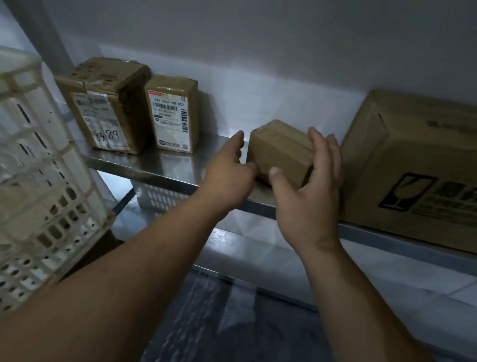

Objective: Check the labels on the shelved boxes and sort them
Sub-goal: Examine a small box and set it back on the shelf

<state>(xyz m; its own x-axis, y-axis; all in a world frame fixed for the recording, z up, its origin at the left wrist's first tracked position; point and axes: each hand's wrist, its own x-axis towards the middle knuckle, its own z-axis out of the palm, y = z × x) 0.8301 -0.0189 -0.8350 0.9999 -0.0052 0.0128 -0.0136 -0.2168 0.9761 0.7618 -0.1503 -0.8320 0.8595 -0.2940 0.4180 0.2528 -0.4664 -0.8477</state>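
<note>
Head view: steel shelf (pixel 175 168) against pale wall (pixel 252 102).

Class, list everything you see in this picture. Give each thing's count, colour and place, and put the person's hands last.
shelf: one, steel, across the middle
taped box: one, brown, white label, shelf's left end
barcode box: one, brown, white label, right of the taped box
small box: one, plain brown, shelf centre, between the hands
carton: one, brown, black fragile mark, shelf's right end
crate: one, white plastic, near left
left hand: one, fingers straight, by the small box's left side
right hand: one, thumb on the small box's front, fingers round its right side
</note>
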